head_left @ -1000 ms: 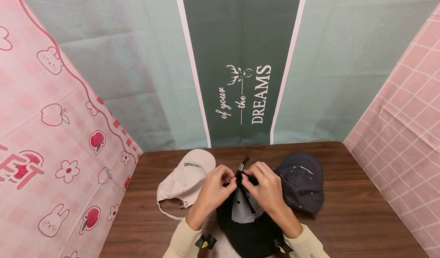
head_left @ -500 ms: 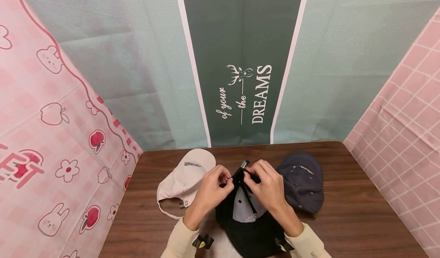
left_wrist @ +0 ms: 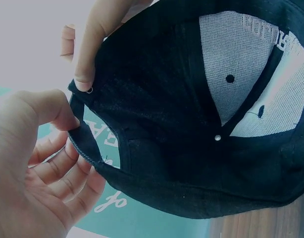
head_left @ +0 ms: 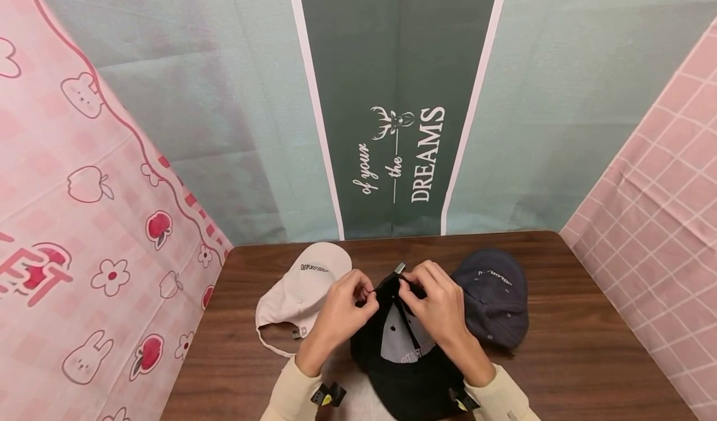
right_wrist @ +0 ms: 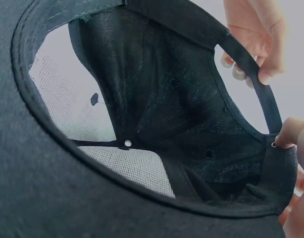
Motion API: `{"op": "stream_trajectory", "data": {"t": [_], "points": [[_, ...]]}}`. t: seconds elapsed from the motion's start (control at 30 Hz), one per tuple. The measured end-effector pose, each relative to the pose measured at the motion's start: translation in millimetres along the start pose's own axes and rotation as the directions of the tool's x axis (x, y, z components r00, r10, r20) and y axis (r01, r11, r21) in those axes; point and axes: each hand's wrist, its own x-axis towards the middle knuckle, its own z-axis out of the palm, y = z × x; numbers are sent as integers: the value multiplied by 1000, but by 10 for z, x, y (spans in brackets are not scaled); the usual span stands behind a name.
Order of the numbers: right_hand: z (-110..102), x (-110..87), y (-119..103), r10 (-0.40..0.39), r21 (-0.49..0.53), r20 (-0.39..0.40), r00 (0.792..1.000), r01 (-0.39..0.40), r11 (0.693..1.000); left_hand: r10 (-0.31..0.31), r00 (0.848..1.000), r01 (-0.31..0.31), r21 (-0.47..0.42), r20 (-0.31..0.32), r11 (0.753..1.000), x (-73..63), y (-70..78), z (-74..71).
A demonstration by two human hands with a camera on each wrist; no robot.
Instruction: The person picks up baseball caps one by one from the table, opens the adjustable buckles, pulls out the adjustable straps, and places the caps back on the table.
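Note:
A black cap (head_left: 409,390) with pale mesh front panels is held up, its inside facing me and its brim toward me. My left hand (head_left: 348,306) pinches the narrow back strap (left_wrist: 82,139) between thumb and fingers. On the other side of the back opening, my right hand (head_left: 438,299) grips the cap's edge, the thumb beside a small metal eyelet (right_wrist: 275,144). A metal buckle (head_left: 399,268) shows above the right fingertips in the head view. In the right wrist view the strap (right_wrist: 265,101) spans the opening as an arc.
A white cap (head_left: 305,290) with its strap hanging loose lies to the left on the brown wooden table (head_left: 571,340). A navy cap (head_left: 493,296) lies close to the right hand. Printed cloths (head_left: 246,128) hang behind and at both sides.
The hands have drawn slightly apart, and the back of the black cap is spread wider. The loose strap end that stuck up above the buckle is no longer visible there.

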Motion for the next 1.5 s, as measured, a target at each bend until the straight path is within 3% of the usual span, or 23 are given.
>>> {"op": "stream_trajectory", "data": {"t": [0.5, 0.93, 1.5], "points": [[4, 2, -26, 5, 1, -10, 1000, -5, 1000, -15, 1000, 15, 15, 3, 1000, -10, -14, -17], [1, -2, -35, -41, 12, -24, 999, 41, 999, 22, 999, -23, 33, 37, 999, -28, -34, -3], [12, -37, -103, -49, 35, 27, 998, 48, 998, 87, 995, -86, 14, -38, 996, 69, -5, 119]]}}
